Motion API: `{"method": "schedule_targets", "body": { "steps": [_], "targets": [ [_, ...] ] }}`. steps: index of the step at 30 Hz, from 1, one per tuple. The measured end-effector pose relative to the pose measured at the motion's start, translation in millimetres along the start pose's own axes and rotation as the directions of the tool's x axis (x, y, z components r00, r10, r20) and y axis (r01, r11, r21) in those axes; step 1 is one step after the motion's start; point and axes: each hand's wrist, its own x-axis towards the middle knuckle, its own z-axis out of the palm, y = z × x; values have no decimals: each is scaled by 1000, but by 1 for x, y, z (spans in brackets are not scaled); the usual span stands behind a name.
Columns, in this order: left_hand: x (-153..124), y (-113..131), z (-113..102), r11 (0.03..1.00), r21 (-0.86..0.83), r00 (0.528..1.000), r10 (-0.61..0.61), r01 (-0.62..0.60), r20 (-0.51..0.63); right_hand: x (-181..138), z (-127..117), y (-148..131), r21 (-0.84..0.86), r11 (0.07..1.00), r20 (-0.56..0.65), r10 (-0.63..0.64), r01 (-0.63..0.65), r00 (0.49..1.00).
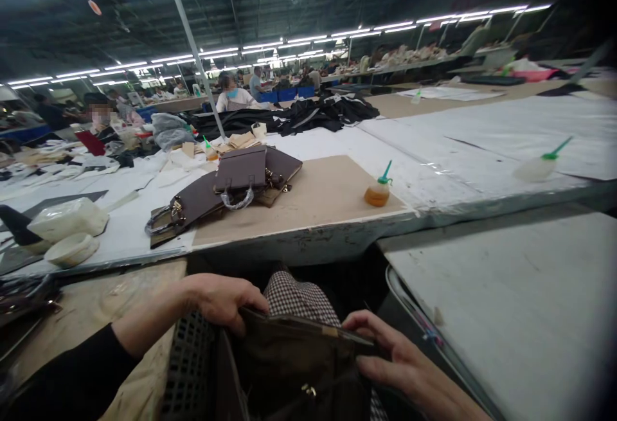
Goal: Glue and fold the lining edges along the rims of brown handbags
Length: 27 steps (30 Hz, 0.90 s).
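A dark brown handbag (299, 357) lies across my lap, its mouth spread so that the lining and a small metal piece inside show. My left hand (224, 299) pinches the bag's upper left edge between thumb and fingers. At the upper right edge, my right hand (385, 350) grips the rim, thumb on the near side. The bag's lower part runs out of the picture. On the worktable in front, several brown bag pieces (241, 167) with wrapped handles and metal fittings lie in an overlapping pile.
A squeeze bottle (376, 193) of amber liquid stands on brown board; a paler bottle (537, 167) is farther right. At left are a white tub (72, 249) and a dark plastic crate (186, 363). A grey side table (511, 292) flanks my right. Co-workers sit beyond black material (332, 112).
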Motion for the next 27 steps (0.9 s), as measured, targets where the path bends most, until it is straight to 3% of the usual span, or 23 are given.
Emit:
{"method": "schedule_targets", "body": {
  "steps": [6,10,13,16,19,27],
  "targets": [
    [25,4,23,992,-129,970,-32,1,-243,9,-11,45,-90,995,-102,-62,52,993],
    [37,9,27,999,33,926,-20,34,-378,4,-9,40,-215,971,-204,-148,104,968],
    [46,9,29,989,143,922,32,26,-387,6,0,35,-256,960,-277,-190,118,942],
    [56,6,31,978,207,920,66,17,-385,12,9,36,-426,898,-355,-275,107,894],
    [64,2,32,978,208,922,95,-15,-376,18,11,36,-564,816,-342,-369,125,864],
    [69,-2,30,975,174,916,191,-137,-353,28,5,18,-707,698,-194,-348,115,917]
  ]
}}
